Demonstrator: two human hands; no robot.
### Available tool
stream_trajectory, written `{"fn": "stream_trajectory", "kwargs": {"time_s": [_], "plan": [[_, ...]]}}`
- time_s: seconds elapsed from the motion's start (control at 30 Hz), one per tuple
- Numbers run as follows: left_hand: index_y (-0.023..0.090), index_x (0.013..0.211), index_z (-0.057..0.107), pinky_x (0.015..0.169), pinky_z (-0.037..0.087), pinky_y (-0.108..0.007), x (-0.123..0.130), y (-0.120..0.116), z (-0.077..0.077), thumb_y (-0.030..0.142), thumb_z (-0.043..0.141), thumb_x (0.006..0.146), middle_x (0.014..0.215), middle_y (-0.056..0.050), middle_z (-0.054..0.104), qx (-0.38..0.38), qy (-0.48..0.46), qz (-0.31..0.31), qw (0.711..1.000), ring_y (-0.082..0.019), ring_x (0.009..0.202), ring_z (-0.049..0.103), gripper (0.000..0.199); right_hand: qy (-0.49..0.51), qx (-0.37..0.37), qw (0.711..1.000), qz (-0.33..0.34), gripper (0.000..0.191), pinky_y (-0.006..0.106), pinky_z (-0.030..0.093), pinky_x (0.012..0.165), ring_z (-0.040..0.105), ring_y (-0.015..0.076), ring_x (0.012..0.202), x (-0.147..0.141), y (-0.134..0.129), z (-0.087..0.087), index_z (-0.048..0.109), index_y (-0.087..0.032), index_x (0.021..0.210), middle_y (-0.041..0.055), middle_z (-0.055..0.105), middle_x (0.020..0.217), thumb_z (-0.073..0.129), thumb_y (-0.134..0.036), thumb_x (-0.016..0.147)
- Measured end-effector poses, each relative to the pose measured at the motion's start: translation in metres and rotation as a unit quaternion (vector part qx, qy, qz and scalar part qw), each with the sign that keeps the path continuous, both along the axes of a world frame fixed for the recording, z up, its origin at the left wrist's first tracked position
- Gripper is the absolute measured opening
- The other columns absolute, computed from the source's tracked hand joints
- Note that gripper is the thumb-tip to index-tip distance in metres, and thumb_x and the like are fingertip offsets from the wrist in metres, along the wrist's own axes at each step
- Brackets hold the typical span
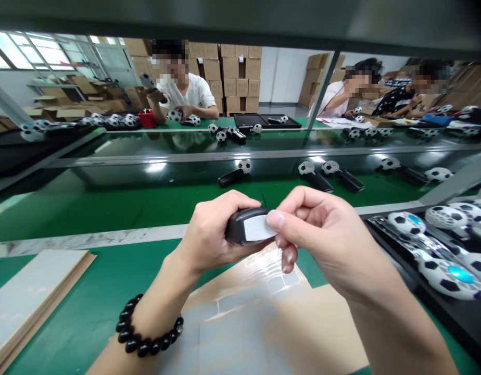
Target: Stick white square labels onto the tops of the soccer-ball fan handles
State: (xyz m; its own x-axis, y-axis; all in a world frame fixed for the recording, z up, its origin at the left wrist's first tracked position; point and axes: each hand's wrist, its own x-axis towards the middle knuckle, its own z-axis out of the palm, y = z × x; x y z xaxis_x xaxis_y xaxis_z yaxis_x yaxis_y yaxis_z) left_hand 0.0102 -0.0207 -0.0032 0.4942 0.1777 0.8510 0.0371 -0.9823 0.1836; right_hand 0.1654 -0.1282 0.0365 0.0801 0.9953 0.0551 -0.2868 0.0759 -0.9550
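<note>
1. Factory workroom: green-matted workbench (108,273) in the foreground, with cartons (236,78) stacked in the background and a co-worker in a white T-shirt (186,91) seated across a further bench.
2. Held object: black plastic handle (244,226), located directly ahead of the person and between the two hands, closer to the left hand, which wraps around its body.
3. Orientation: long axis runs roughly across the view, dipping slightly toward the left hand. Its end points right, toward the right hand, and bears a white strip (260,228).
4. Hands: together on the object. Left hand (207,232), wearing a black bead bracelet (149,328), clamps the handle. Right hand (318,234) meets the strip's outer end, with its thumb (275,220) on the strip.
5. Surroundings: a translucent sheet of pale rectangles (244,328) lies on tan backing below the hands. A pale board stack (29,297) lies left, and football-patterned units (449,276) fill a black tray at right.
</note>
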Motion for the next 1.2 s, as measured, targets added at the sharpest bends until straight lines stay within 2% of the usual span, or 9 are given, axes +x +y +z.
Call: {"fn": "stream_trajectory", "kwargs": {"time_s": [0.2, 0.4, 0.5, 0.63, 0.73, 0.8, 0.9, 1.0, 1.2], "plan": [[0.017, 0.099, 0.061, 0.061, 0.055, -0.021, 0.0, 0.001, 0.0, 0.043, 0.073, 0.09, 0.085, -0.006, 0.075, 0.006, 0.002, 0.001, 1.0, -0.014, 0.07, 0.071, 0.03, -0.072, 0.011, 0.997, -0.024, 0.023, 0.016, 0.053, 0.048, 0.064, 0.0078, 0.046, 0.001, -0.002, 0.0, 0.066, -0.019, 0.072, -0.0051, 0.068, 0.059, 0.084, -0.031, 0.08], [0.019, 0.1, 0.064, 0.062, 0.056, -0.024, -0.001, 0.005, -0.003, 0.041, 0.081, 0.082, 0.086, -0.006, 0.075, -0.029, -0.008, -0.015, 0.999, -0.016, 0.07, 0.071, 0.034, -0.21, 0.047, 0.967, -0.134, 0.029, 0.019, 0.045, 0.045, 0.052, 0.0086, 0.048, 0.002, -0.001, -0.004, 0.064, -0.022, 0.086, -0.0048, 0.058, 0.061, 0.066, -0.05, 0.094], [0.02, 0.101, 0.066, 0.061, 0.058, -0.026, 0.0, 0.005, -0.005, 0.042, 0.076, 0.087, 0.086, -0.008, 0.076, -0.044, -0.019, -0.054, 0.997, -0.019, 0.072, 0.073, 0.029, -0.217, 0.03, 0.974, -0.056, 0.039, 0.019, 0.04, 0.044, 0.048, 0.0094, 0.053, -0.006, 0.005, -0.01, 0.06, -0.024, 0.098, -0.0081, 0.051, 0.063, 0.08, -0.053, 0.081], [0.019, 0.098, 0.066, 0.056, 0.054, -0.023, 0.0, 0.011, -0.014, 0.053, 0.077, 0.085, 0.079, -0.006, 0.075, -0.071, 0.003, -0.077, 0.995, -0.015, 0.062, 0.069, 0.038, -0.15, 0.036, 0.986, 0.055, 0.036, 0.025, 0.053, 0.055, 0.059, 0.0116, 0.058, -0.003, 0.023, -0.03, 0.057, -0.024, 0.105, -0.0062, 0.057, 0.072, 0.071, -0.052, 0.088], [0.017, 0.091, 0.068, 0.051, 0.051, -0.022, -0.004, 0.038, -0.03, 0.074, 0.069, 0.08, 0.071, -0.005, 0.073, -0.102, 0.08, -0.094, 0.987, -0.014, 0.054, 0.066, 0.058, -0.169, -0.001, 0.985, 0.017, 0.022, 0.028, 0.055, 0.061, 0.063, 0.0134, 0.063, 0.015, 0.029, -0.05, 0.058, -0.021, 0.102, -0.004, 0.06, 0.071, 0.056, -0.043, 0.096], [0.019, 0.089, 0.071, 0.056, 0.053, -0.025, -0.006, 0.071, -0.043, 0.08, 0.064, 0.078, 0.072, -0.007, 0.074, -0.103, 0.139, -0.023, 0.985, -0.017, 0.058, 0.068, 0.063, -0.2, -0.03, 0.979, -0.033, 0.017, 0.027, 0.053, 0.063, 0.061, 0.0133, 0.064, 0.029, 0.022, -0.062, 0.059, -0.02, 0.096, -0.0039, 0.058, 0.068, 0.053, -0.036, 0.097], [0.02, 0.093, 0.073, 0.083, 0.058, -0.041, -0.009, 0.131, -0.063, 0.083, 0.067, 0.072, 0.093, -0.015, 0.078, -0.091, 0.152, 0.111, 0.978, -0.031, 0.088, 0.075, 0.067, -0.24, -0.055, 0.967, -0.063, 0.015, 0.027, 0.048, 0.063, 0.057, 0.0138, 0.065, 0.047, -0.005, -0.074, 0.063, -0.019, 0.094, -0.0031, 0.058, 0.067, 0.056, -0.032, 0.097], [0.022, 0.095, 0.075, 0.104, 0.048, -0.054, -0.013, 0.177, -0.077, 0.081, 0.067, 0.072, 0.113, -0.016, 0.077, -0.094, 0.173, 0.139, 0.97, -0.039, 0.116, 0.068, 0.064, -0.284, -0.085, 0.952, -0.078, 0.022, 0.029, 0.046, 0.062, 0.057, 0.016, 0.066, 0.06, -0.037, -0.085, 0.066, -0.019, 0.096, -0.0012, 0.059, 0.07, 0.054, -0.037, 0.099], [0.019, 0.097, 0.074, 0.104, 0.049, -0.054, 0.012, 0.2, -0.086, 0.074, 0.06, 0.082, 0.099, -0.011, 0.077, -0.137, 0.245, 0.189, 0.941, -0.037, 0.11, 0.069, 0.059, -0.401, -0.137, 0.9, -0.103, 0.032, 0.029, 0.046, 0.059, 0.064, 0.0194, 0.07, 0.06, -0.081, -0.112, 0.068, -0.022, 0.102, 0.0034, 0.069, 0.078, 0.041, -0.038, 0.104]]}}
